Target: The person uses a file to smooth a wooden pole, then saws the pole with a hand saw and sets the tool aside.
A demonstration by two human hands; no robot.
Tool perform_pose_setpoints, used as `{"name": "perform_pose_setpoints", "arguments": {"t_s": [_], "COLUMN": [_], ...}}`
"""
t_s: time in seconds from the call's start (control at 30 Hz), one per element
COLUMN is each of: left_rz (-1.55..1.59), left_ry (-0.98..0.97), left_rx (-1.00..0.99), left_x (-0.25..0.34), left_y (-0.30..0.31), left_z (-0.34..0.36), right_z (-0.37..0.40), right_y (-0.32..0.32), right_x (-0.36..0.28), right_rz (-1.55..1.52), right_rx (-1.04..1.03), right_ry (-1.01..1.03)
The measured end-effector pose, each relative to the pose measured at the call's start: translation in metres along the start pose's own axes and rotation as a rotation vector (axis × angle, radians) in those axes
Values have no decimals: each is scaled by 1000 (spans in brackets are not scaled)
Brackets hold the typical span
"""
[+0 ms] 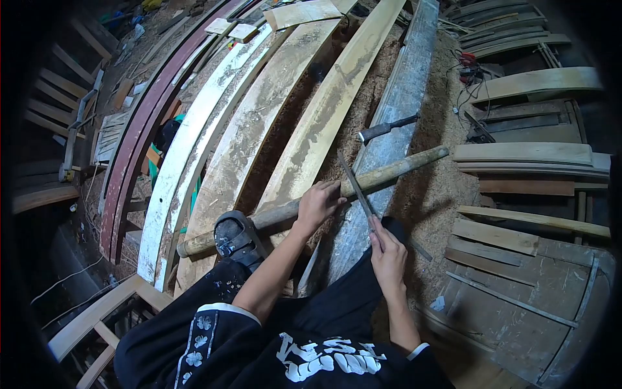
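Observation:
A long round wooden pole [396, 170] lies slantwise over the planks. My left hand [317, 205] is on its middle, fingers curled over it. In my right hand [387, 257] is a long, narrow, dark metal tool [355, 180] that looks like a file. Its upper length crosses the pole just right of my left hand, and a thin end shows below my right hand. My sandalled foot [237, 237] is at the pole's lower left part. Beyond the pole, a short tool with a dark handle [392, 128] lies on the grey weathered beam [405, 84].
Curved planks, including a pale one [343, 84], a white-painted one [194, 142] and a dark red one [139, 149], stand side by side with sawdust between them. Stacked boards [525, 155] line the right side. Red-handled clamps or leads with wires [468, 61] lie at upper right.

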State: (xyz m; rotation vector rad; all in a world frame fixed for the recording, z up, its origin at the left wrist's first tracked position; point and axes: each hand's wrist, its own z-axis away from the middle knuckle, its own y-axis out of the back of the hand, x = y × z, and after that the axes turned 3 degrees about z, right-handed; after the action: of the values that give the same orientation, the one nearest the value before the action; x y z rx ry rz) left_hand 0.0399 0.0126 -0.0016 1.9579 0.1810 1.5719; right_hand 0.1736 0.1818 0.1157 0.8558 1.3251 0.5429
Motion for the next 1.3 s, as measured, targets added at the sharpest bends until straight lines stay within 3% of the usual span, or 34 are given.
{"name": "perform_pose_setpoints", "arguments": {"t_s": [0.03, 0.33, 0.43, 0.5, 0.57, 0.63, 0.77, 1.03, 1.3], "left_rz": [20, -2, 5, 9, 45, 59, 92, 66, -89], "left_ry": [75, 111, 82, 87, -26, -13, 183, -22, -211], "left_rx": [-49, -70, -54, -96, 37, 27, -116, 19, 87], "left_x": [3, -2, -2, -9, -15, -19, -3, -9, -14], "left_y": [1, -5, 3, 1, -7, -7, 5, -5, -8], "left_z": [0, -8, -14, -11, -11, -12, -7, 1, 3], "right_z": [0, -25, -42, -39, -39, -43, -42, -47, -47], "right_y": [1, -45, -54, -50, -41, -36, -31, -19, -21], "right_x": [-3, 8, 13, 20, 26, 15, 2, -17, -16], "right_rz": [29, 51, 39, -85, -89, -169, -129, 22, -72], "right_rx": [-17, 51, 123, 102, 72, 2, -21, -73, -54], "right_ry": [-5, -1, 45, 91, 57, 27, 18, -22, 18]}}
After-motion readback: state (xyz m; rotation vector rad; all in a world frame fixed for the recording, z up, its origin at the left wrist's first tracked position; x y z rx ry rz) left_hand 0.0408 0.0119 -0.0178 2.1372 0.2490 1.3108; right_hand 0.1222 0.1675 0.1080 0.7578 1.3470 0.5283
